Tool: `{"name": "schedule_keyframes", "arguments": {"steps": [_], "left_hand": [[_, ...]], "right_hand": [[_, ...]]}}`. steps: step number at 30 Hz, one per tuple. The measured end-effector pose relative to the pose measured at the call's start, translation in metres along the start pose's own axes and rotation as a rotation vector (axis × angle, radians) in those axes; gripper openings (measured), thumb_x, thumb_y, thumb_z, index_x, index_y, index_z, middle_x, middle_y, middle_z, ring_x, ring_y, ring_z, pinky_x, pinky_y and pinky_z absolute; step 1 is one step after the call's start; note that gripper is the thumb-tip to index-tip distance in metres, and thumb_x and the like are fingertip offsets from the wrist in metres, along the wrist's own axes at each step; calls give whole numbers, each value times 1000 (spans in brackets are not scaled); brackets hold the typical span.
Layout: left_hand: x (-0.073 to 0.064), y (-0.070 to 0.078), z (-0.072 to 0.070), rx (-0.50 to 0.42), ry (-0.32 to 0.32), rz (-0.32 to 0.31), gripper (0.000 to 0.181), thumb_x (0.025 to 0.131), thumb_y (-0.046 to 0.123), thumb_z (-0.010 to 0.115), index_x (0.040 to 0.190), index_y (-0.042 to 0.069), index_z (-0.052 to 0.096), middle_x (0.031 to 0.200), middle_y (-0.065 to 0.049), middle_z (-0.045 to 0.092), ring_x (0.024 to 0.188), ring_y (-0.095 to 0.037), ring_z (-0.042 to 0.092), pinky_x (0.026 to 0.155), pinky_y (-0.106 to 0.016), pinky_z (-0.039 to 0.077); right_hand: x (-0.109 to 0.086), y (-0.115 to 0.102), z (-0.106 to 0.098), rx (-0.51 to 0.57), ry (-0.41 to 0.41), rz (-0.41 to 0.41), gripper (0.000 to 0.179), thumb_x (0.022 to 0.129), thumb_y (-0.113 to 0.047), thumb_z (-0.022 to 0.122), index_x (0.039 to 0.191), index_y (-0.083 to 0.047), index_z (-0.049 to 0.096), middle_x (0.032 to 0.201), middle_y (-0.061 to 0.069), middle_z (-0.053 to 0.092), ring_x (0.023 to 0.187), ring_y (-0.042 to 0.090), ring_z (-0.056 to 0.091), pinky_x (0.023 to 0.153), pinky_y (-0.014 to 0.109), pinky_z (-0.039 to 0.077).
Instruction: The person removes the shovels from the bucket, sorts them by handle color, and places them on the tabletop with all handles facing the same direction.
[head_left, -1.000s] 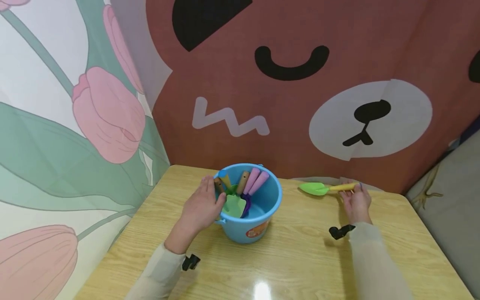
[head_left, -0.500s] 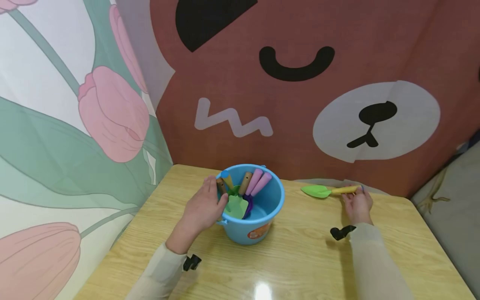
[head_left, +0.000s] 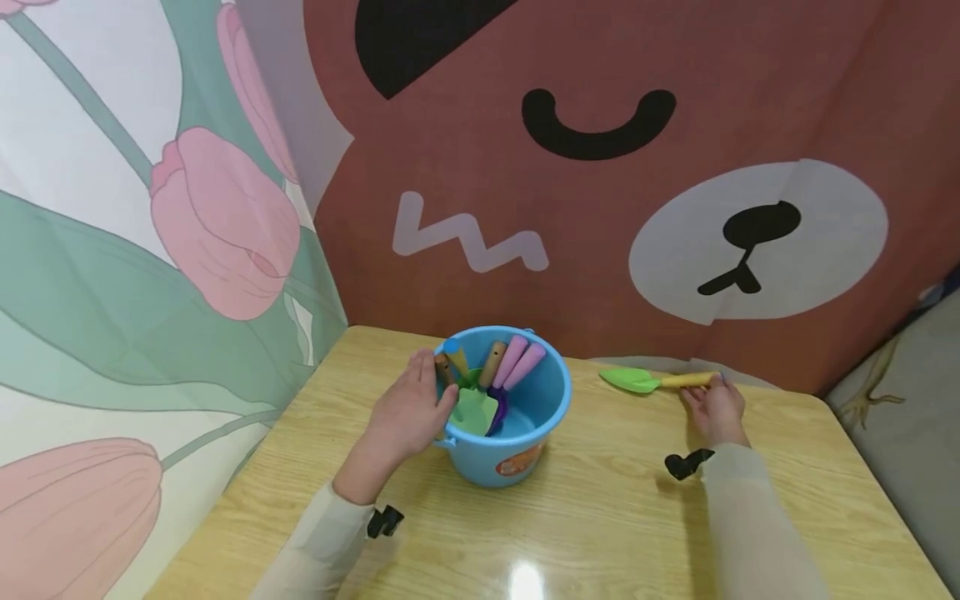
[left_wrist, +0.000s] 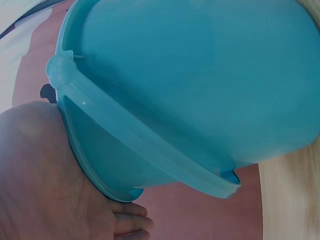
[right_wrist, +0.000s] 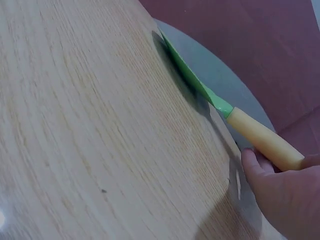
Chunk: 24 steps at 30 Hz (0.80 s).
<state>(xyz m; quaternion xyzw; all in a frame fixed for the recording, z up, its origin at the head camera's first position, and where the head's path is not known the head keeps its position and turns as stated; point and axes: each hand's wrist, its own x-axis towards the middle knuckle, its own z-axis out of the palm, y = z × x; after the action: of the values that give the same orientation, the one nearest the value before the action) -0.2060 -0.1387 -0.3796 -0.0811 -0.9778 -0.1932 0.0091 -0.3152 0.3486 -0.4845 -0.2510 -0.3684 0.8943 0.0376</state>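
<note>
A light blue bucket (head_left: 491,465) stands upright on the wooden table, with several small garden tools inside. My left hand (head_left: 405,412) rests on the bucket's left rim, its fingers straight and its thumb over the edge. Inside are a pale green shovel (head_left: 472,410) and pink-purple handles (head_left: 523,367). In the left wrist view, the bucket's handle (left_wrist: 145,142) hangs down along its side. Off to the right, my right hand (head_left: 720,408) holds a trowel by its yellow handle (right_wrist: 265,140). Its bright green blade (head_left: 628,380) points left, close over the table.
The wooden table (head_left: 600,517) meets a wall hanging with a brown bear face (head_left: 465,150) at its back edge. Tulip-print cloth (head_left: 225,225) covers the left side. Grey fabric (head_left: 915,383) lies beyond the right edge.
</note>
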Motion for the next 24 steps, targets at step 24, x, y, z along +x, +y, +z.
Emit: {"name": "schedule_keyframes", "arguments": {"steps": [24], "left_hand": [[0,-1,0,-8,-8,-4,81,105,51,37,160,-5,14,167,-22,17,154,-35,20,119,-52,31]], "right_hand": [[-1,-13,0,-179,46,124,65,109,-30,33,163,-27,-3,153,3,25,146,16,30,114,31,33]]}}
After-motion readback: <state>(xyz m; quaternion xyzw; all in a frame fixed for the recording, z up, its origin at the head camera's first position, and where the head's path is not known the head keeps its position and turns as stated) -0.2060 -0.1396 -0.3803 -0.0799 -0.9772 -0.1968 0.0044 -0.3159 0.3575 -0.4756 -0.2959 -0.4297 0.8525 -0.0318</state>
